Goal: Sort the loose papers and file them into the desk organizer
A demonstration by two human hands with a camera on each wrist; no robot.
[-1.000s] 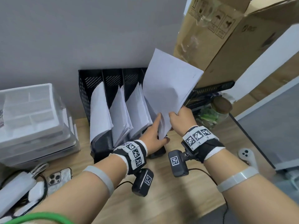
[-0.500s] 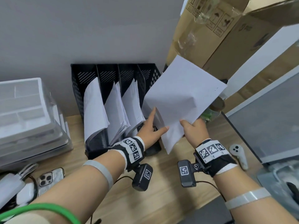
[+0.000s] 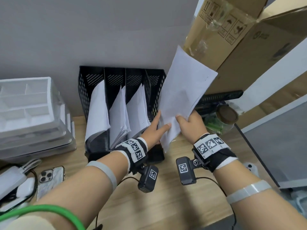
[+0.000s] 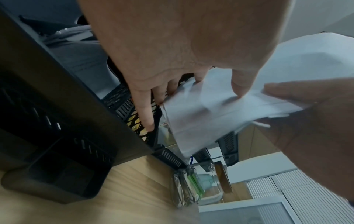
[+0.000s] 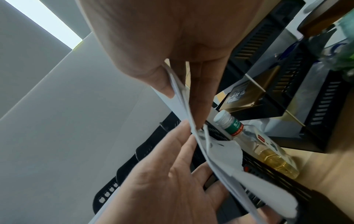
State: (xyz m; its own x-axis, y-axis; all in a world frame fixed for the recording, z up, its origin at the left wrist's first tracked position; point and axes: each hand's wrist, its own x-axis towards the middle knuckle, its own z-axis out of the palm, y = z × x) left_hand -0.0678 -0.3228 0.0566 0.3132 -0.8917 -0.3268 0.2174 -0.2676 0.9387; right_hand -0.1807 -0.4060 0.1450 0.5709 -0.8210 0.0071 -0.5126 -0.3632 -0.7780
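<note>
A black mesh desk organizer (image 3: 121, 75) with several upright slots stands against the wall. White sheets lean in its three left slots; the rightmost slot is partly hidden. I hold a stack of white papers (image 3: 184, 93) nearly upright, just right of and in front of that slot. My left hand (image 3: 162, 123) pinches the stack's lower left edge, thumb on the front and fingers behind. My right hand (image 3: 184, 120) pinches the lower right edge. The wrist views show the right hand (image 5: 184, 100) pinching the papers (image 5: 220, 163) and the left hand (image 4: 216, 84) on the papers (image 4: 201, 118).
A large cardboard box (image 3: 249, 39) overhangs at the right. Below it are a black mesh tray (image 3: 222, 95), a cork-lidded jar (image 3: 222, 120) and a bottle (image 5: 258, 145). Stacked white trays (image 3: 28, 110) and a phone (image 3: 49, 180) lie left. A white controller (image 3: 250, 168) lies right.
Half a second ago the stack was tilted right and away from the organizer. It has swung back to nearly upright beside the rightmost slot. Both hands kept their hold.
</note>
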